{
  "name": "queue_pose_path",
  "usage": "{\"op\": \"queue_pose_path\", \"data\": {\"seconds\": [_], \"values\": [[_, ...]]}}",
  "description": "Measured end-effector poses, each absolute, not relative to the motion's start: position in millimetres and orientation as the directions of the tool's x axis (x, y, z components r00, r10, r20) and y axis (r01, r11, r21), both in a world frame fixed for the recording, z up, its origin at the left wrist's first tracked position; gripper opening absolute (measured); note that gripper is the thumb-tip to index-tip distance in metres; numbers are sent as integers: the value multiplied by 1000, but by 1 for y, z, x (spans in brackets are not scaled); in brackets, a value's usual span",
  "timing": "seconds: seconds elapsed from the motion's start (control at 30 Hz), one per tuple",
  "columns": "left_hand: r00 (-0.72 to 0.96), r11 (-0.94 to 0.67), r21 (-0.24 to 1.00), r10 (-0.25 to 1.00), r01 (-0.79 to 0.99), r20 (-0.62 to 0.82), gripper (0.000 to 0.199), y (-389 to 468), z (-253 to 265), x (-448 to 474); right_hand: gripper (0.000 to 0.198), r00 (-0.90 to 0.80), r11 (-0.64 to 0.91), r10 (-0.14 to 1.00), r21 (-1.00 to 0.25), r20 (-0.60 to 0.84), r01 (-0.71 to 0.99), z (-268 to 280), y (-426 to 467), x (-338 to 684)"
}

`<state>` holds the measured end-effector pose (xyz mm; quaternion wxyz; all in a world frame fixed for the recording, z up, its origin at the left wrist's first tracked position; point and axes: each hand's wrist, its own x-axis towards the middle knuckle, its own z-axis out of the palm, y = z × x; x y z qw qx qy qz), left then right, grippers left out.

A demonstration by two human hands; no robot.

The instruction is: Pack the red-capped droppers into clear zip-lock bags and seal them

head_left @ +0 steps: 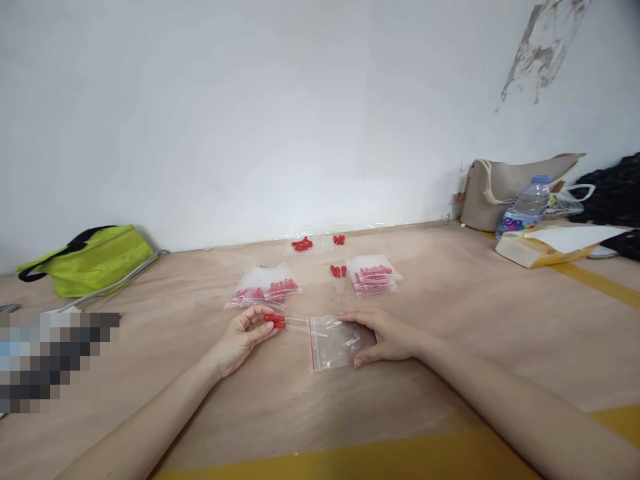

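Presently, red-capped droppers [280, 323] are being pinched by the left hand [240, 340], tips toward the bag mouth; the zip bag [334, 343] is being pressed flat on the tabletop [450, 333] by the open right hand [383, 335], steadying it.

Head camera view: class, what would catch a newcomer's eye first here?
The left hand grips red-capped droppers at the mouth of a clear zip bag, which the right hand presses flat on the table. Behind lie filled bags; a lime-green bag sits far left.

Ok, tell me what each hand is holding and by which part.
The left hand pinches two droppers by their red bulb ends. The right hand rests flat on the clear zip bag, pressing its far side rather than gripping it.
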<state>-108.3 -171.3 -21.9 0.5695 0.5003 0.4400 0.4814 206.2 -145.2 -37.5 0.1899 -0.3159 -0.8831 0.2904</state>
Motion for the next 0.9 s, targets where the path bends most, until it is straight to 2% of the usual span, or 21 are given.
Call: {"op": "queue_pose_path", "data": {"seconds": [0.17, 0.33, 0.43, 0.63, 0.73, 0.83, 0.9], "values": [[133, 26, 1000, 991, 15, -28, 23, -183, -21, -95, 79, -732, 642, 663, -621, 156, 449, -38, -145, 206], [154, 115, 987, 979, 110, -132, 21, -189, -17, -83, 79, -732, 643, 664, -616, 153, 454, -37, -146, 205], [176, 152, 982, 970, 112, -170, 23, -188, -17, -74, 79, -728, 643, 668, -612, 153, 461, -37, -147, 205], [236, 213, 977, 949, 8, -209, 28, -187, -14, -54, 79, -726, 641, 670, -614, 154, 461, -37, -147, 204], [220, 241, 968, 942, 75, -252, 38, -186, -12, -46, 79, -730, 648, 664, -612, 163, 453, -38, -147, 204], [164, 206, 960, 957, 189, -238, 46, -181, -12, -38, 79, -730, 654, 661, -611, 173, 446, -39, -146, 204], [147, 122, 958, 975, 258, -164, 42, -178, -15, -34, 79, -732, 657, 658, -612, 179, 441, -40, -145, 204]]}}
